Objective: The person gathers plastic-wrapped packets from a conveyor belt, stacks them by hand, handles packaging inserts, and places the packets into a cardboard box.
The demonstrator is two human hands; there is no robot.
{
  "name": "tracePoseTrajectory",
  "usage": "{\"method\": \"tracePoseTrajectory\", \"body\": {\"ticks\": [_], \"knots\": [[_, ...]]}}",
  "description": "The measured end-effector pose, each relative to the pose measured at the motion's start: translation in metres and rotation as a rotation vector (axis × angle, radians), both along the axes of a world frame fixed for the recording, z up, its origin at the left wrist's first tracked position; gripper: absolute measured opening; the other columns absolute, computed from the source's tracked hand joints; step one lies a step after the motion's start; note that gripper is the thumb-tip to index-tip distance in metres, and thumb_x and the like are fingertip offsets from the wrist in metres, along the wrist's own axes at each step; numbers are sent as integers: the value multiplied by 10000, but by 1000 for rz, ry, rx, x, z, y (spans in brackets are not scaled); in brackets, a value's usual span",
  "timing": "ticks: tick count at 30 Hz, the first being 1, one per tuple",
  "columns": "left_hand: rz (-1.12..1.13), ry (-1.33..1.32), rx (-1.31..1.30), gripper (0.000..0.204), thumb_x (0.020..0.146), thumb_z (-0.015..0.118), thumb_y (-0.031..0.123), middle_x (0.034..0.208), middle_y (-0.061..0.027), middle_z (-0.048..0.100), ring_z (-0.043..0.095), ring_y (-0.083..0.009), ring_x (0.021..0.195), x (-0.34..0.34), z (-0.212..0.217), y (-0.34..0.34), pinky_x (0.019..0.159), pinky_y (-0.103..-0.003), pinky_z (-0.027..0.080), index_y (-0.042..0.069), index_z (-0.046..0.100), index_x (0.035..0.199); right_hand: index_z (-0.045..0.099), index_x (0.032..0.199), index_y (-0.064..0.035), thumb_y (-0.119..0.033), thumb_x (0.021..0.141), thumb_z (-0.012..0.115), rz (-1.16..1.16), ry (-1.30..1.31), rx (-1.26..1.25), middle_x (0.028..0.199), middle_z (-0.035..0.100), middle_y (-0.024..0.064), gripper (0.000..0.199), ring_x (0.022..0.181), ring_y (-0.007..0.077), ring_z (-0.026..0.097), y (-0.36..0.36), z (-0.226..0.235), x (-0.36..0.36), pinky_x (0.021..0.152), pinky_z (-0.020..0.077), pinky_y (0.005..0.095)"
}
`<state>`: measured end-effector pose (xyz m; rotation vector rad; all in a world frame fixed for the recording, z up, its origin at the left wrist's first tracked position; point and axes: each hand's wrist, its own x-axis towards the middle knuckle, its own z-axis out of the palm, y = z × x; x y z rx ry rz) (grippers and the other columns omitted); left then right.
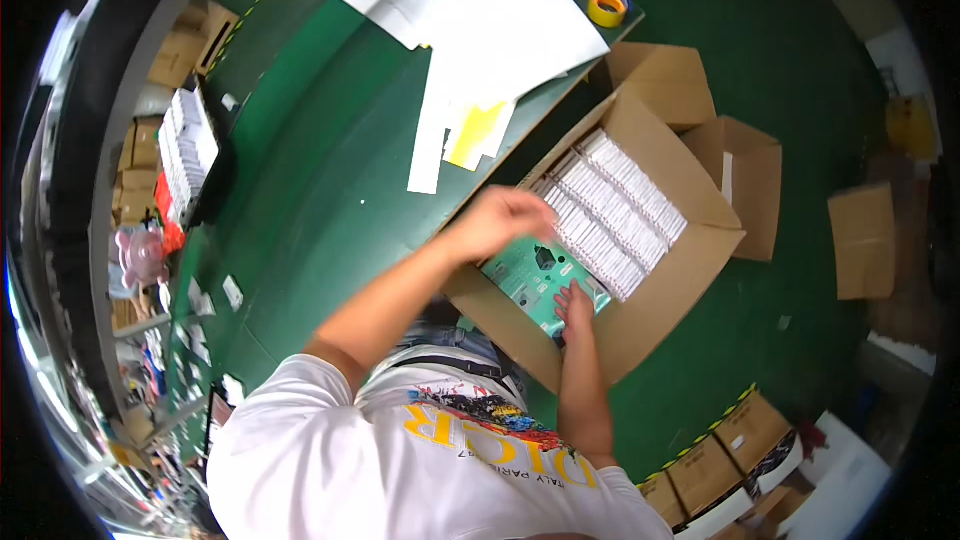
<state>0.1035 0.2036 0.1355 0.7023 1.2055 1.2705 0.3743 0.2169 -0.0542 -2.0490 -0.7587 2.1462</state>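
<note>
Both hands reach into the cardboard box (690, 270): left hand (505, 220) on white packs (615, 210), right hand (575, 305) flat on a green pack (530, 275).

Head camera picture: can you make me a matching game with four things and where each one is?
Things:
1. tape rolls
2. white packs
3. left hand
4. right hand

Places:
a. flat on the green pack
b. far corner of the green table
c. in rows inside the open box
d. over the near end of the rows

Pairs: 1-b, 2-c, 3-d, 4-a
</note>
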Motion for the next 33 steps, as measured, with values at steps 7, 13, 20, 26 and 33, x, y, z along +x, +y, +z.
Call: {"method": "tracePoseTrajectory", "body": {"ticks": [7, 13, 20, 26, 33], "knots": [[329, 1302, -974, 688, 674, 764, 349, 1132, -204, 526, 523, -366, 1087, -125, -84, -46, 897, -416, 488, 25, 481, 1212, 528, 1271, 14, -323, 938, 552, 429, -67, 620, 1085, 642, 104, 475, 914, 194, 636, -10, 36, 25, 748, 466, 303], [192, 1190, -1073, 449, 857, 577, 250, 1218, -204, 490, 526, -322, 1126, -136, -84, -41, 912, -405, 481, 46, 435, 1230, 539, 1225, 74, -282, 894, 591, 785, -331, 906, 1081, 625, 247, 489, 968, 342, 625, -55, 121, 21, 857, 482, 410], [289, 1269, -968, 370, 857, 558, 158, 1188, -186, 466, 506, -332, 1141, -148, -106, -88, 849, -532, 502, 42, 502, 1203, 531, 1250, 53, -267, 906, 584, 751, -294, 904, 1174, 587, 258, 472, 1115, 386, 558, -105, 132, 43, 967, 420, 412], [345, 1123, -900, 335, 850, 493, 123, 1220, -199, 530, 576, -331, 1092, -166, -85, -140, 873, -391, 517, 42, 586, 1162, 543, 1242, 30, -205, 931, 586, 795, -285, 982, 1124, 639, 172, 392, 1021, 237, 626, -120, 149, 45, 884, 482, 348], [332, 874, -467, 289, 891, 534, 232, 1007, -173, 669, 640, -297, 945, -157, -87, -233, 830, -383, 496, 28, 634, 1070, 593, 1182, 10, -145, 905, 595, 631, -307, 1160, 1099, 647, 162, 317, 1016, 262, 629, -134, 197, 46, 902, 468, 355]]}}
